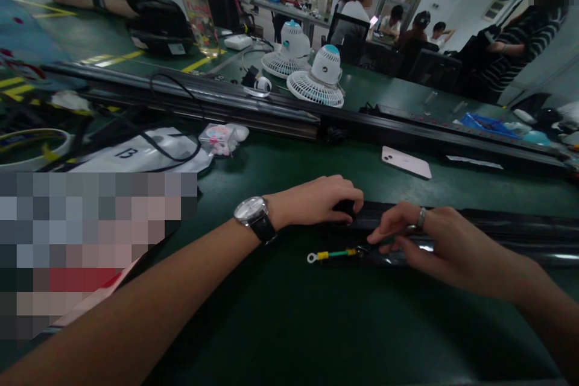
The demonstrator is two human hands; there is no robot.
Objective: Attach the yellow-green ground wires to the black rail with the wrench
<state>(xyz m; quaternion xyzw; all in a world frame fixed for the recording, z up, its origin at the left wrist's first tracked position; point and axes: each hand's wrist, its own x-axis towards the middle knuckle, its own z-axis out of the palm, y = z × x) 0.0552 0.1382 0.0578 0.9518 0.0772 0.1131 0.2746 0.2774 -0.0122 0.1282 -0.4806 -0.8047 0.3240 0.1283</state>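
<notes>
My left hand (324, 199), with a watch (252, 212) on its wrist, curls its fingers and thumb round a black piece (347, 207) at the end of a long black bar (493, 222). Just to the right, my right hand (436, 238) wears a ring and has its fingertips bent together over the end of a second glossy black bar (511, 254). What those fingertips pinch is hidden. From beside them a short green-and-yellow wire (337, 254) points left over the tabletop, ending in a metal ring terminal (312, 258).
A pink phone (406, 161) lies beyond my hands on the green table (289, 325). Long black bars (203, 99) run across behind it, with two white fans (316, 75) farther back. At left are a white bag (145, 151) and a small clear box (219, 137). Other people sit around.
</notes>
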